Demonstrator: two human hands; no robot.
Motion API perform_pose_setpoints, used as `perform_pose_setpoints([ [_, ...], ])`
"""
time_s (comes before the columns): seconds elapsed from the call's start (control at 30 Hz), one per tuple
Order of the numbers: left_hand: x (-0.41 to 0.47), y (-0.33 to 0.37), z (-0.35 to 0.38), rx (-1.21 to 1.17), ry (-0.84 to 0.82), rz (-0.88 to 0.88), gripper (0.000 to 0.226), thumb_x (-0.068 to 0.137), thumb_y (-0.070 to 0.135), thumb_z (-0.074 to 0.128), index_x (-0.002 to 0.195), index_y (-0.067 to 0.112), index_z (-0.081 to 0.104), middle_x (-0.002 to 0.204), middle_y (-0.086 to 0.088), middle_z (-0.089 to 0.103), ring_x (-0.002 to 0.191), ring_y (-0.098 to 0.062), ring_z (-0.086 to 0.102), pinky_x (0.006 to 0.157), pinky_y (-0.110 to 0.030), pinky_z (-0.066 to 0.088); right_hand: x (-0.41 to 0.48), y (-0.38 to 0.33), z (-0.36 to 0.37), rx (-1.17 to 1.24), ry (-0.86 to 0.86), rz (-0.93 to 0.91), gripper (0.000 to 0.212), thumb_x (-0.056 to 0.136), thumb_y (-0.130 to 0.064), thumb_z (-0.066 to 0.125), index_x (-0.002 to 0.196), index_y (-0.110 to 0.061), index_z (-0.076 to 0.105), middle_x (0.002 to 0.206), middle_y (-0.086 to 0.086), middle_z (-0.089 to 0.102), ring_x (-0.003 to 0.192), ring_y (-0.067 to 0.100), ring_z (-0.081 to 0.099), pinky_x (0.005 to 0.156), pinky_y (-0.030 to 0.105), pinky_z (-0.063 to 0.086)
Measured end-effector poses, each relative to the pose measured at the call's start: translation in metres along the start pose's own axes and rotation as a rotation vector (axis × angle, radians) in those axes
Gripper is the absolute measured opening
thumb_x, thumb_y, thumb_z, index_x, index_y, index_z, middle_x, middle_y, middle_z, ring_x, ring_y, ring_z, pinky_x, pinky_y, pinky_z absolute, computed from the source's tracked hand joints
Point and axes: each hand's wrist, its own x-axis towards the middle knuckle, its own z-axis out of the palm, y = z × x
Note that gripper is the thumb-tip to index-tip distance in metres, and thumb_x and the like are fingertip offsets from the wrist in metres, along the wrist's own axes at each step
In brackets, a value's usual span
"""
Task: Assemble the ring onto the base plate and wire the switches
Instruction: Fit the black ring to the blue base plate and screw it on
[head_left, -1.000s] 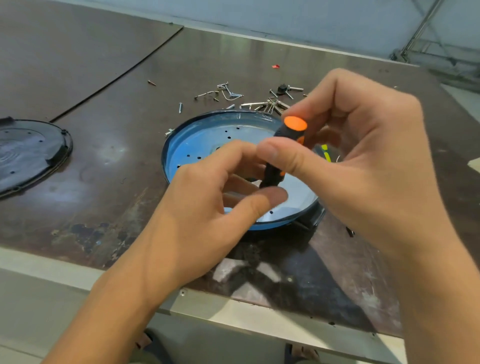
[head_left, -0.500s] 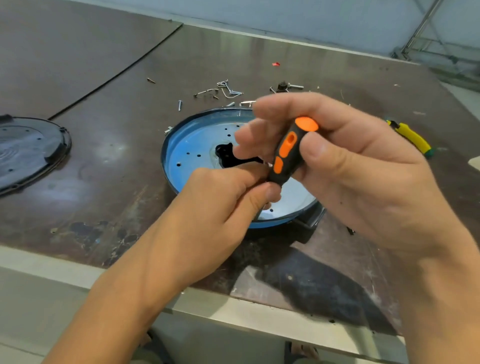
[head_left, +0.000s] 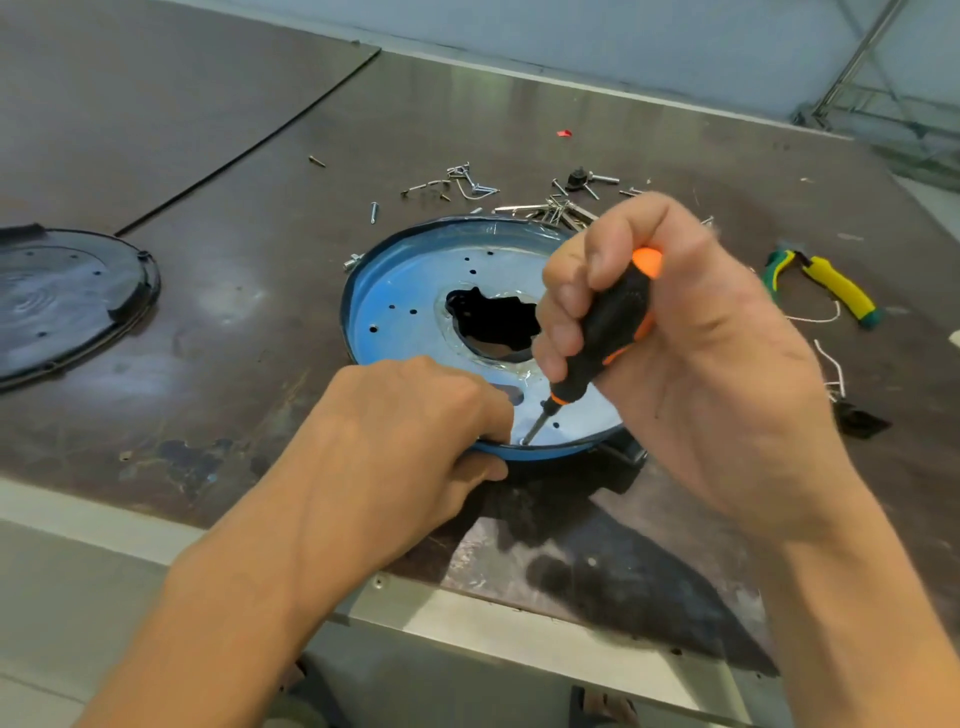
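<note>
At centre frame, on the counter: blue base plate (head_left: 410, 291), round, lying flat, with a dark irregular cut-out in its middle and small holes across its face.
Counter (head_left: 675, 130): dark worn sheet; its metal-trimmed front edge runs across the lower part of the frame, just below the plate's near rim.
Right hand (head_left: 691, 364): grip closed around the black-and-orange screwdriver (head_left: 608, 327), orange cap showing at the top of the fist.
Screwdriver axis: tilted, handle toward upper right, shaft running down and left; tip meets the plate just inside its near rim.
Left hand (head_left: 410, 441): grip closed on the plate's near rim, knuckles over the edge, thumb under it, just left of the tip; any screw held there is hidden.
Key relation: the fastening point lies below and left of the right grip, between the two hands; the left hand is the nearer.
Judged step: driving a screw at the near rim; the ring itself cannot be told apart.
Open room: bare counter left of the plate.
Upper centre: loose screws (head_left: 467, 182) scattered beyond the far rim.
Right of frame: yellow-green pliers (head_left: 831, 283), well apart.
Left edge: black disc (head_left: 57, 301), apart.
</note>
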Motion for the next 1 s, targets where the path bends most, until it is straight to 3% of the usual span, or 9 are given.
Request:
perform_pose_setpoints([
  [0.1,0.001,-0.001,0.003,0.028,0.006,-0.011,0.029,0.089,0.056,0.054,0.112,0.040,0.053,0.123,0.023,0.064,0.112,-0.009,0.060,0.081,-0.034,0.053,0.000,-0.003,0.001,0.064,-0.033,0.045,0.025,0.092,-0.029,0.045,0.100,-0.015,0.064,0.098,0.008,0.057,0.079,0.023,0.046,0.072,0.045,0.034],
  [0.2,0.002,-0.002,0.004,0.029,0.007,-0.004,0.028,0.089,0.055,0.056,0.113,0.041,0.058,0.116,0.020,0.067,0.109,-0.011,0.062,0.078,-0.035,0.055,-0.005,-0.005,0.002,0.007,-0.050,0.001,0.024,0.095,-0.020,0.043,0.107,-0.012,0.062,0.116,0.015,0.065,0.098,0.026,0.056,0.084,0.043,0.045],
  [0.27,0.002,-0.003,0.006,0.025,0.016,-0.005,0.027,0.088,0.055,0.057,0.110,0.040,0.060,0.109,0.017,0.069,0.100,-0.015,0.064,0.075,-0.034,0.055,-0.008,-0.004,0.005,-0.020,-0.064,-0.020,0.019,0.094,-0.020,0.049,0.106,-0.011,0.060,0.108,0.016,0.070,0.102,0.032,0.064,0.089,0.045,0.051],
  [0.37,0.002,-0.004,0.008,0.032,0.030,-0.011,0.028,0.088,0.057,0.055,0.111,0.040,0.058,0.101,0.013,0.069,0.090,-0.016,0.063,0.072,-0.033,0.054,-0.007,0.000,0.016,-0.039,0.024,-0.050,0.014,0.088,-0.018,0.060,0.099,-0.010,0.058,0.086,0.015,0.060,0.079,0.028,0.063,0.077,0.039,0.050],
  [0.47,0.003,-0.006,0.011,0.040,0.047,-0.010,0.032,0.088,0.058,0.056,0.116,0.043,0.058,0.106,0.014,0.070,0.094,-0.014,0.065,0.074,-0.034,0.055,-0.003,0.005,0.023,-0.095,0.107,-0.080,0.008,0.090,-0.014,0.062,0.096,-0.012,0.056,0.081,0.017,0.049,0.067,0.023,0.051,0.068,0.033,0.044],
  [0.6,0.004,-0.007,0.014,0.032,0.062,-0.003,0.030,0.086,0.058,0.059,0.113,0.043,0.060,0.112,0.017,0.070,0.101,-0.014,0.066,0.075,-0.037,0.056,0.008,0.000,0.020,0.040,0.126,0.078,0.006,0.087,-0.022,0.064,0.087,-0.019,0.069,0.071,0.003,0.055,0.062,0.017,0.049,0.064,0.028,0.042],
  [0.7,0.005,-0.008,0.016,0.034,0.071,-0.004,0.031,0.085,0.056,0.061,0.113,0.042,0.062,0.110,0.016,0.071,0.101,-0.016,0.066,0.074,-0.037,0.057,0.001,-0.002,0.016,0.029,0.099,0.028,0.028,0.096,-0.025,0.047,0.110,-0.008,0.065,0.086,0.008,0.060,0.078,0.023,0.054,0.077,0.036,0.047],
  [0.87,0.006,-0.008,0.016,0.030,0.074,0.010,0.026,0.086,0.058,0.059,0.105,0.040,0.062,0.110,0.018,0.070,0.100,-0.012,0.065,0.071,-0.034,0.057,-0.006,0.005,0.019,-0.096,0.181,-0.091,0.019,0.087,-0.017,0.069,0.101,-0.011,0.056,0.100,0.015,0.074,0.107,0.049,0.063,0.095,0.059,0.051],
  [1.0,0.005,-0.008,0.017,0.024,0.082,-0.003,0.031,0.086,0.059,0.059,0.115,0.046,0.059,0.112,0.017,0.070,0.101,-0.014,0.066,0.074,-0.035,0.056,-0.005,0.005,0.024,-0.042,0.154,-0.073,0.022,0.087,-0.026,0.063,0.103,-0.012,0.057,0.082,0.006,0.063,0.078,0.025,0.060,0.076,0.035,0.048],
])
